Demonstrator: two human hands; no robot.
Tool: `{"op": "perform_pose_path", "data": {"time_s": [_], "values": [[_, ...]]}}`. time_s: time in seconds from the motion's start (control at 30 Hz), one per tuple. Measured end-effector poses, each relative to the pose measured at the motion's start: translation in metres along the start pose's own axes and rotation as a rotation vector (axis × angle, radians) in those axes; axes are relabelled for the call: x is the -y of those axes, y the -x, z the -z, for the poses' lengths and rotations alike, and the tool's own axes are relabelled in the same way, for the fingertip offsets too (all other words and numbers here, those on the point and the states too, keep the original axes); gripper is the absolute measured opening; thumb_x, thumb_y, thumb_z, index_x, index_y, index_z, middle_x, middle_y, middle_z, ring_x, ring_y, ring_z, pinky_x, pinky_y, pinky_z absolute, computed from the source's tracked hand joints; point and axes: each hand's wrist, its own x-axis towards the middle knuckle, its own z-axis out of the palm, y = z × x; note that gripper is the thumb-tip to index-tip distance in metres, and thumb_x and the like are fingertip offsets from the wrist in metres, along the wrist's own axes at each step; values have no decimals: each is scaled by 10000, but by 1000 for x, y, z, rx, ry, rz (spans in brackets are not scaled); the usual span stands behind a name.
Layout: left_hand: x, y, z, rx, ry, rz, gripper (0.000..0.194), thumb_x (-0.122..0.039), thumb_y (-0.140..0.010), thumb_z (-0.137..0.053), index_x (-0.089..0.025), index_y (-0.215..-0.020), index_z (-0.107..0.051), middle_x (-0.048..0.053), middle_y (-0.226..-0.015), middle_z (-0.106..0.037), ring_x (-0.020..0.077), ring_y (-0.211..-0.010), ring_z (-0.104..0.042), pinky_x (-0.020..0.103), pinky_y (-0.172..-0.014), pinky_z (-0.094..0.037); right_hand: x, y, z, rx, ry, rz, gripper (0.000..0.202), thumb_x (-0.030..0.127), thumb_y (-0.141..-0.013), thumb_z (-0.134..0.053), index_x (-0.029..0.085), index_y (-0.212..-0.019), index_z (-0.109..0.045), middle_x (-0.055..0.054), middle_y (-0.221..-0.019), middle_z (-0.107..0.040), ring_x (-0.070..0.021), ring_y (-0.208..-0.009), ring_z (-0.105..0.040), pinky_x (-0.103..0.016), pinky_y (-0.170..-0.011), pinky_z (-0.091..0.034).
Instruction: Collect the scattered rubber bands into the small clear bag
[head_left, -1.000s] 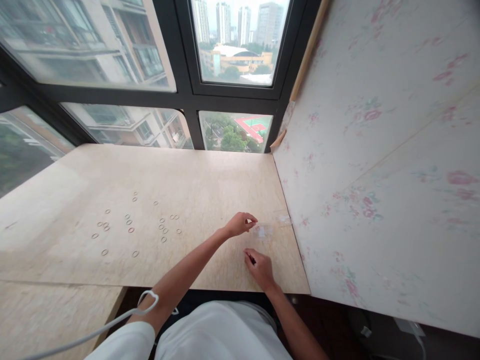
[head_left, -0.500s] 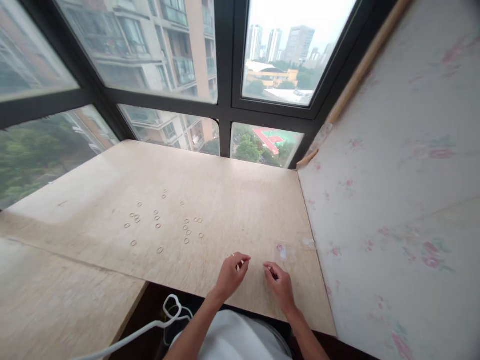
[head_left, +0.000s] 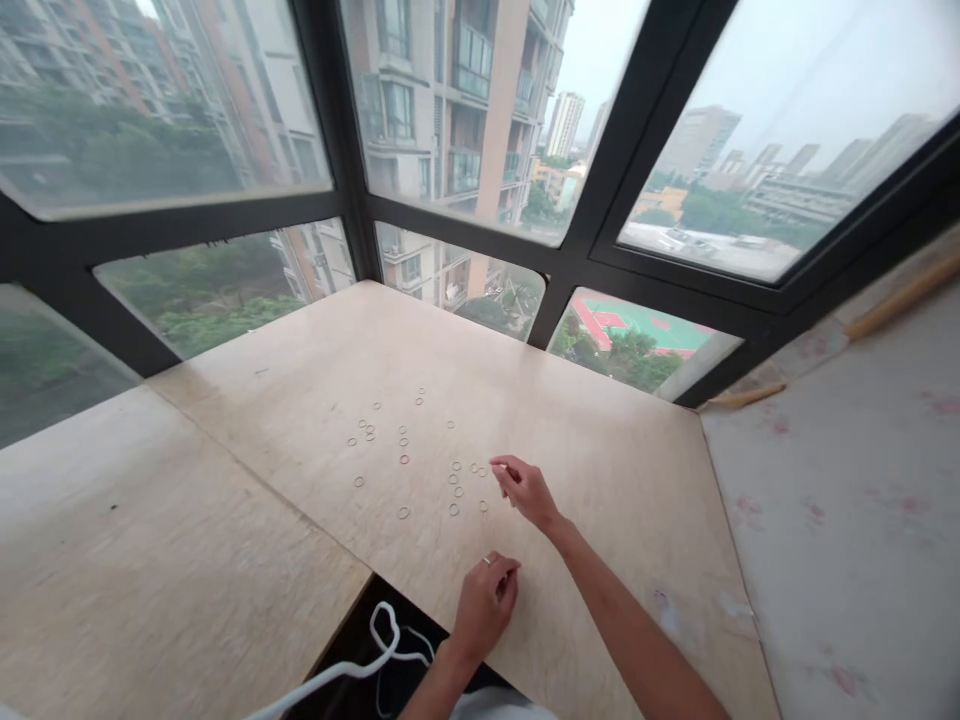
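Observation:
Several small thin rings (head_left: 405, 459) lie scattered on the pale wooden board (head_left: 600, 470). My right hand (head_left: 526, 489) reaches over the board with its fingertips at the right edge of the scatter, beside a pair of rings (head_left: 477, 468). Its fingers are drawn together, and I cannot tell whether they pinch a ring. My left hand (head_left: 486, 598) rests at the board's near edge, thumb and fingers closed on a small pale ring (head_left: 487, 560).
Two small clear plastic bags (head_left: 670, 603) lie on the board near a flowered panel (head_left: 847, 480) on the right. A second board (head_left: 150, 560) adjoins on the left. Dark-framed windows (head_left: 570, 250) close off the far side. A white cable (head_left: 375, 650) hangs below the near edge.
The view has swung left. My right hand moved from near the plastic bags to the scattered rings. My left hand drew back to the board's near edge, fingers still closed.

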Motion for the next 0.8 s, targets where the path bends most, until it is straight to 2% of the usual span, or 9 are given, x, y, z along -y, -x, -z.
{"op": "perform_pose_path", "data": {"time_s": [0.13,0.27,0.37,0.47,0.57,0.7,0.8], "values": [[1,-1,-1,-31,42,37,185,-108,-837,-458,-187,-887,-618,39,-782,-631,156,-690,-575,257,-616,-418,18,-87,-34,231,385,80,308,303,-909,-399,199,-1154,-554,36,-632,-614,-98,-590,-593,-197,-607,-433],[3,0,1,-28,61,64,190,-109,-832,-462,-195,-895,-620,38,-786,-632,157,-699,-578,257,-618,-415,31,-160,-72,321,551,82,356,272,-850,-484,215,-1196,-545,-22,-800,-682,-166,-801,-629,-256,-705,-445],[4,-1,3,-21,81,71,194,-103,-821,-470,-196,-907,-618,37,-794,-632,152,-701,-582,255,-628,-417,36,-198,-100,372,682,52,431,269,-838,-496,218,-1267,-497,-81,-1022,-672,-220,-959,-610,-305,-755,-457],[6,-3,4,-21,99,78,190,-100,-815,-470,-194,-896,-614,35,-786,-631,141,-671,-579,248,-616,-416,37,-217,-119,413,802,25,462,303,-872,-482,196,-1319,-438,-113,-1129,-631,-233,-991,-602,-342,-763,-477],[7,-3,4,-34,103,66,187,-100,-812,-470,-197,-888,-612,37,-787,-636,143,-672,-582,249,-611,-416,34,-222,-127,457,909,45,380,363,-914,-475,173,-1241,-504,-98,-1116,-621,-210,-963,-607,-380,-793,-487],[8,-2,3,-34,112,53,182,-105,-802,-482,-201,-880,-615,41,-777,-638,146,-660,-583,255,-599,-421,27,-215,-124,498,1019,125,333,410,-923,-482,145,-1091,-593,-87,-1088,-624,-203,-980,-596,-417,-849,-472],[7,-3,4,-27,115,51,186,-108,-802,-480,-203,-882,-618,44,-775,-639,145,-646,-579,258,-588,-422,22,-207,-119,513,1047,188,299,364,-933,-467,129,-1057,-605,-114,-1076,-639,-221,-993,-597,-420,-847,-462]]}}
